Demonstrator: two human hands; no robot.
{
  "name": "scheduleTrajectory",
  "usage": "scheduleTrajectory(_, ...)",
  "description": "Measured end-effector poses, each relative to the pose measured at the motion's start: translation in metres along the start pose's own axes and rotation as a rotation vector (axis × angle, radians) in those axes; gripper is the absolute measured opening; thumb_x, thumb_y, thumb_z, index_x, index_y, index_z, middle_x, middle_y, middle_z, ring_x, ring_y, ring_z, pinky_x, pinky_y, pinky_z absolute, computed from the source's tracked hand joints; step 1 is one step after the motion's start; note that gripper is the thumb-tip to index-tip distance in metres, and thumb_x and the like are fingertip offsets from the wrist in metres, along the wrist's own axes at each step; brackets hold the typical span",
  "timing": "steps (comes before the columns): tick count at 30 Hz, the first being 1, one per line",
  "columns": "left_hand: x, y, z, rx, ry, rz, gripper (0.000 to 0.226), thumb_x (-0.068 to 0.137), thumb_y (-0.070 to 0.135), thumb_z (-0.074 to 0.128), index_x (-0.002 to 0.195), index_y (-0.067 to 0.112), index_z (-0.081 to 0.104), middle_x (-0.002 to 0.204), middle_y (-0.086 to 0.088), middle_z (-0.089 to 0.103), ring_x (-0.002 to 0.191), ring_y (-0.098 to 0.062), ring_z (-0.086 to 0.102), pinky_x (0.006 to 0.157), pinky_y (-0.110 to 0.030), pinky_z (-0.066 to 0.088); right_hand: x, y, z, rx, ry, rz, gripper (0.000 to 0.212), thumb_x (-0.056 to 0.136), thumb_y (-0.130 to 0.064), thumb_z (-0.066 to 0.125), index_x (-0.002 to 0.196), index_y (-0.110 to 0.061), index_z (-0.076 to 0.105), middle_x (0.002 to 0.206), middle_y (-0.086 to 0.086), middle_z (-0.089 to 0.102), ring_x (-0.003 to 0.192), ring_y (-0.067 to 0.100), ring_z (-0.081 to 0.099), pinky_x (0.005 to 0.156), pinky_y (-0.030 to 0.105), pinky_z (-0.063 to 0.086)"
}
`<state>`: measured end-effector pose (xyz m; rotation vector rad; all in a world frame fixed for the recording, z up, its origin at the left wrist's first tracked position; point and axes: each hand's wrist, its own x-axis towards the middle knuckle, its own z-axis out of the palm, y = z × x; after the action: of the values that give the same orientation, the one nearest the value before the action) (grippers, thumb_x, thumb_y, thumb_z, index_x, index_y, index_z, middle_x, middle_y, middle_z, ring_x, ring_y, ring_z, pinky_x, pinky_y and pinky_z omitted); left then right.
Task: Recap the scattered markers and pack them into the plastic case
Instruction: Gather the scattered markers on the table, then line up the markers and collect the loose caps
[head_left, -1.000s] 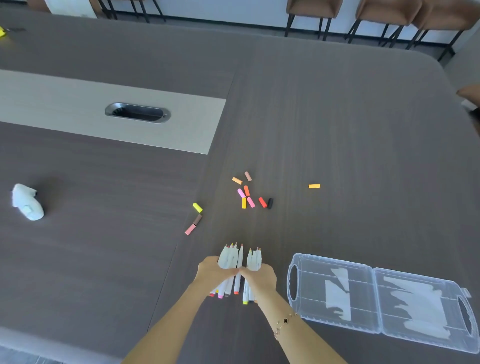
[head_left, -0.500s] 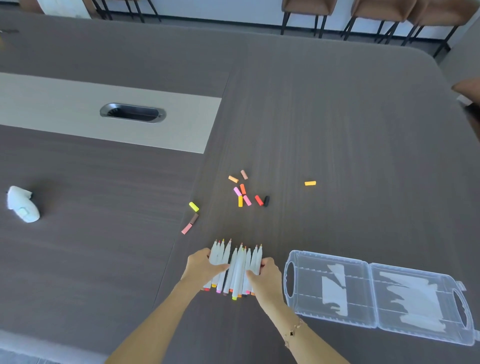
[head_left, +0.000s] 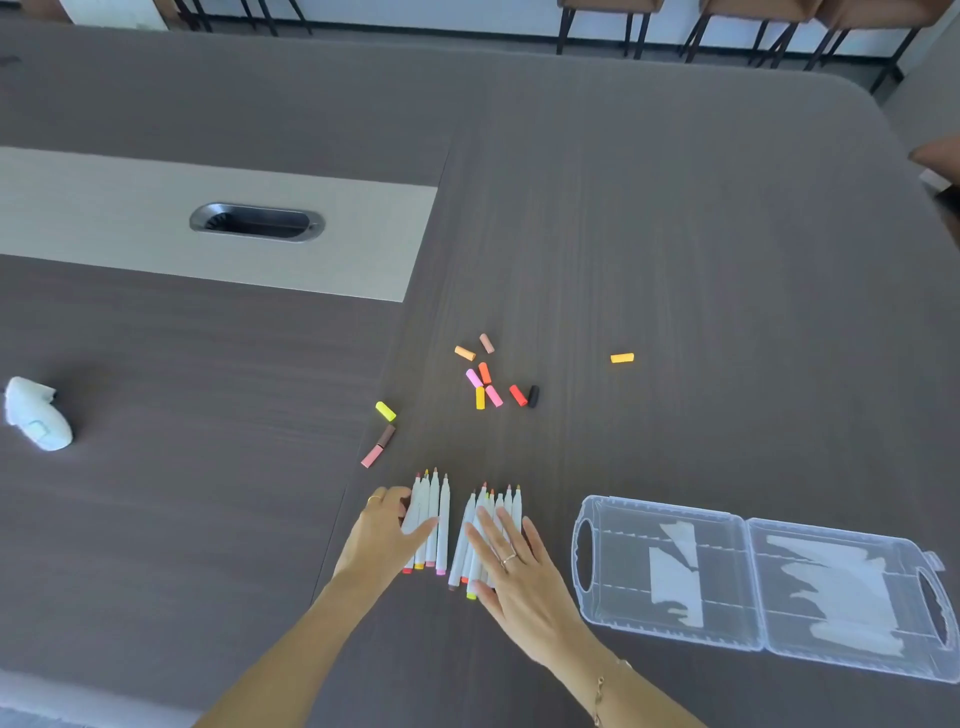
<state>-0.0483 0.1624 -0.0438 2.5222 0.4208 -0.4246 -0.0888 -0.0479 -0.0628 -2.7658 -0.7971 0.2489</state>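
So the markers are split into 2 bunches on the dark table (head_left: 675, 260), all uncapped w/ tips pointing away from the person. Left hand (head_left: 387, 535) lies on the left bunch of markers (head_left: 434, 514), fingers mostly straight and resting on the barrels, thumb along the near side, not really gripping anything. Right hand (head_left: 514, 566) is flat on the right bunch of markers (head_left: 491, 519), fingers spread and straight, pressing down on them. Small gap btwn the 2 bunches. The loose caps (head_left: 485, 382) are scattered farther out, most in a cluster in the middle, 3 more (head_left: 384, 431) off to the left, and 1 orange cap (head_left: 622, 358) on its own to the right. Clear plastic case (head_left: 753, 582) sits open and flat just right of the right hand, both halves facing up, no markers in it yet. Some white object (head_left: 36, 415) is way over on the left, can't tell what it is. Cable port (head_left: 257, 222) is set in the light strip farther back.
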Motion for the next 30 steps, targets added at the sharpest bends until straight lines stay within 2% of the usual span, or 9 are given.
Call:
scheduleTrajectory(4, -0.004, -0.009, 0.002, -0.045, 0.055, 0.012, 0.043, 0.086, 0.039, 0.062, 0.123, 0.02, 0.052, 0.103, 0.006, 0.052, 0.079, -0.008, 0.056, 0.067, -0.019, 0.052, 0.005, 0.007, 0.006, -0.09, -0.147, -0.04, 0.061, 0.099, -0.05, 0.027, 0.151, -0.017, 0.025, 0.159, 0.004, 0.017, 0.145, 0.024, 0.02, 0.111, 0.045, 0.015)
scheduleTrajectory(10, -0.007, -0.024, 0.003, -0.035, 0.051, 0.14, 0.043, 0.093, 0.041, 0.05, 0.133, 0.025, 0.043, 0.115, 0.01, 0.045, 0.079, -0.007, 0.06, 0.069, -0.026, 0.056, 0.008, 0.008, 0.008, -0.092, -0.188, -0.011, 0.07, 0.097, -0.06, 0.024, 0.151, -0.016, 0.024, 0.159, 0.005, 0.016, 0.146, 0.026, 0.018, 0.11, 0.047, 0.016)
scheduleTrajectory(12, -0.006, -0.026, 0.002, -0.033, 0.033, 0.172, 0.044, 0.094, 0.04, 0.048, 0.135, 0.024, 0.042, 0.122, 0.01, 0.044, 0.088, -0.006, 0.059, 0.074, -0.022, 0.054, 0.009, 0.009, 0.008, -0.107, -0.209, -0.019, 0.074, 0.095, -0.063, 0.026, 0.151, -0.016, 0.024, 0.16, 0.005, 0.014, 0.146, 0.027, 0.016, 0.11, 0.049, 0.015)
scheduleTrajectory(13, -0.005, -0.028, 0.002, -0.01, 0.042, 0.198, 0.045, 0.095, 0.039, 0.047, 0.136, 0.023, 0.042, 0.127, 0.009, 0.044, 0.099, -0.007, 0.056, 0.082, -0.02, 0.052, 0.01, 0.01, 0.009, -0.114, -0.207, -0.027, 0.074, 0.094, -0.063, 0.026, 0.151, -0.016, 0.024, 0.16, 0.006, 0.014, 0.146, 0.028, 0.017, 0.11, 0.05, 0.016)
scheduleTrajectory(15, -0.002, -0.037, 0.003, 0.142, 0.11, 0.359, 0.05, 0.096, 0.043, 0.042, 0.141, 0.021, 0.038, 0.141, 0.005, 0.041, 0.122, -0.011, 0.044, 0.1, -0.024, 0.042, 0.011, 0.012, 0.009, -0.128, -0.187, -0.055, 0.072, 0.095, -0.061, 0.028, 0.151, -0.016, 0.025, 0.16, 0.006, 0.015, 0.145, 0.028, 0.019, 0.11, 0.05, 0.016)
scheduleTrajectory(17, -0.003, -0.045, 0.002, 0.334, 0.106, 0.601, 0.06, 0.096, 0.052, 0.033, 0.149, 0.024, 0.026, 0.155, 0.003, 0.025, 0.139, -0.014, 0.027, 0.111, -0.028, 0.029, 0.012, 0.017, 0.008, -0.138, -0.148, -0.083, 0.068, 0.096, -0.057, 0.03, 0.151, -0.017, 0.025, 0.159, 0.007, 0.017, 0.145, 0.028, 0.02, 0.11, 0.049, 0.016)
scheduleTrajectory(19, -0.003, -0.05, 0.004, 0.463, 0.005, 0.786, 0.069, 0.094, 0.059, 0.031, 0.152, 0.023, 0.017, 0.159, 0.001, 0.012, 0.145, -0.016, 0.012, 0.115, -0.032, 0.015, 0.012, 0.022, 0.007, -0.147, -0.118, -0.1, 0.066, 0.096, -0.054, 0.032, 0.151, -0.017, 0.025, 0.159, 0.007, 0.018, 0.145, 0.027, 0.02, 0.111, 0.048, 0.016)
scheduleTrajectory(21, -0.004, -0.047, 0.009, 0.575, -0.043, 0.894, 0.077, 0.091, 0.065, 0.032, 0.151, 0.018, 0.02, 0.159, -0.002, 0.013, 0.146, -0.017, 0.012, 0.114, -0.034, 0.013, 0.01, 0.025, 0.009, -0.166, -0.102, -0.114, 0.07, 0.095, -0.055, 0.035, 0.15, -0.013, 0.026, 0.159, 0.007, 0.018, 0.145, 0.026, 0.02, 0.111, 0.047, 0.015)
scheduleTrajectory(30, 0.001, -0.041, 0.027, 0.558, -0.059, 0.921, 0.074, 0.095, 0.059, 0.034, 0.151, 0.015, 0.016, 0.157, -0.001, 0.02, 0.145, -0.013, 0.016, 0.115, -0.034, 0.012, 0.008, 0.019, 0.021, -0.184, -0.125, -0.09, 0.088, 0.082, -0.061, 0.056, 0.148, -0.008, 0.031, 0.156, 0.01, 0.025, 0.141, 0.023, 0.031, 0.112, 0.046, 0.014)
